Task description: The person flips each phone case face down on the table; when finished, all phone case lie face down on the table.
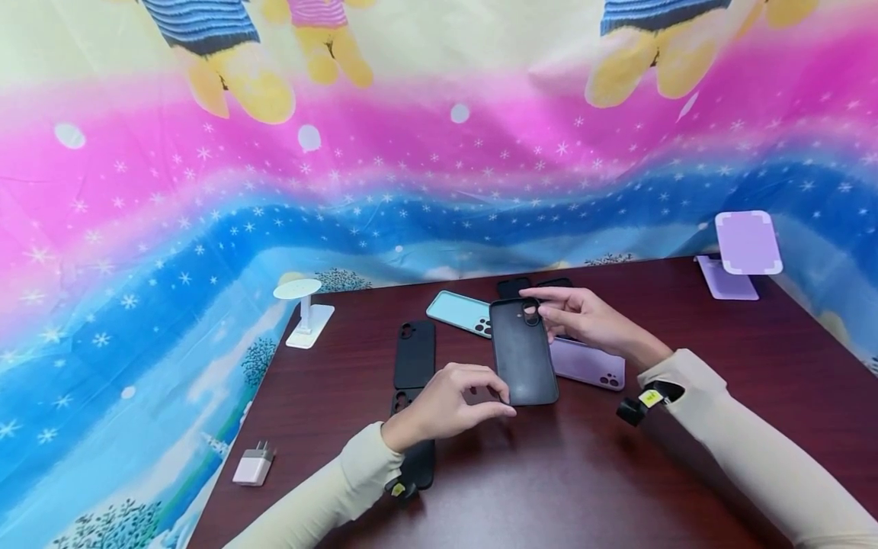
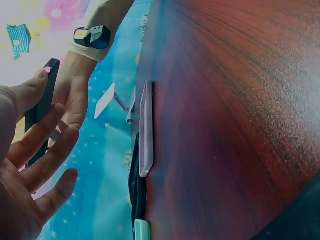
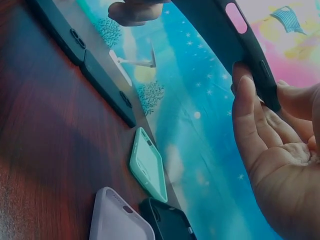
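Observation:
A black phone case (image 1: 524,354), with a camera cutout at its upper right, is held up above the table. My left hand (image 1: 453,400) pinches its lower left corner between thumb and fingers. At the upper right edge, my right hand (image 1: 583,316) grips it, thumb on one side and fingers on the other in the right wrist view. Behind it lie a mint phone case (image 1: 456,311) and a lilac phone case (image 1: 590,364), both partly covered. Two more black cases lie end to end at left, one (image 1: 414,354) in plain sight, the nearer (image 1: 417,465) partly under my left arm.
Dark cases (image 1: 513,287) lie at the back, mostly hidden. A white stand (image 1: 309,324) is at the back left, a lilac stand (image 1: 748,244) at the back right. A charger plug (image 1: 254,465) sits near the left edge. Printed cloth (image 1: 411,168) hangs behind the table (image 1: 549,488).

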Action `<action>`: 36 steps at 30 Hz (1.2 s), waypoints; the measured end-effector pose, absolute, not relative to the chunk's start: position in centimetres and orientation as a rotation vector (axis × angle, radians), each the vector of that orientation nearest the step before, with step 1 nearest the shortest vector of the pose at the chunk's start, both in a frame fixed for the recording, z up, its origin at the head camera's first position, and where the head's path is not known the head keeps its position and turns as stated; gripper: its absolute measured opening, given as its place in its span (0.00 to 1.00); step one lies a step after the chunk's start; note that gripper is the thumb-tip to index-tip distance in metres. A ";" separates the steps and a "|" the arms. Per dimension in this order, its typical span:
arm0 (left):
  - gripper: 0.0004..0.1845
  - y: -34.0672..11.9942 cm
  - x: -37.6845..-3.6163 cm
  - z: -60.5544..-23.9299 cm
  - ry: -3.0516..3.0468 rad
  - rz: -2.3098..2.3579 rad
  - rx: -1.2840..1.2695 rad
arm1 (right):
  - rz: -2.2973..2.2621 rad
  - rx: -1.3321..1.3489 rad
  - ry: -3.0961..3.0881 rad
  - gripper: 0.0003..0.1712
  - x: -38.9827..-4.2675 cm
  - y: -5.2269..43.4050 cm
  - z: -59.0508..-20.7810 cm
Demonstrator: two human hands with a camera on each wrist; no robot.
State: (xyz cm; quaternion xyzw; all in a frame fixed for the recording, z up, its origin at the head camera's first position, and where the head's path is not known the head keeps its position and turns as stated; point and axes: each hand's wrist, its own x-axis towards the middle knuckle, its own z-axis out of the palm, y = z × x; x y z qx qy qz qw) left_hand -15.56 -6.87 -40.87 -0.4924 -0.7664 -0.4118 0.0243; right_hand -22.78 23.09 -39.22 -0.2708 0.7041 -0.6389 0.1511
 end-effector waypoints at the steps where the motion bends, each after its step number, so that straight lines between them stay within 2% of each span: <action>1: 0.04 -6.8 -15.5 -40.9 -2.371 -1.282 -1.522 | -1.861 -0.791 1.961 0.28 -22.9 23.2 -39.3; 6: 0.04 -6.7 -15.5 -40.7 -2.344 -1.297 -1.534 | -1.961 -0.846 1.713 0.29 -23.4 23.6 -40.0; 14: 0.04 -6.5 -15.4 -40.5 -2.327 -1.272 -1.580 | -1.955 -0.867 1.723 0.31 -23.9 22.8 -41.2; 21: 0.03 -6.4 -15.2 -40.6 -2.329 -1.284 -1.615 | -1.962 -0.866 1.683 0.26 -24.2 22.5 -41.6; 33: 0.03 -6.2 -14.8 -40.3 -2.327 -1.308 -1.596 | -2.032 -1.085 1.365 0.16 -24.9 22.3 -42.1; 34: 0.05 -6.2 -14.8 -40.3 -2.326 -1.316 -1.577 | -2.045 -1.071 1.364 0.16 -24.9 22.3 -42.1; 36: 0.16 -6.2 -14.7 -40.2 -2.339 -1.350 -1.508 | -2.059 -1.028 1.407 0.16 -24.9 22.3 -42.0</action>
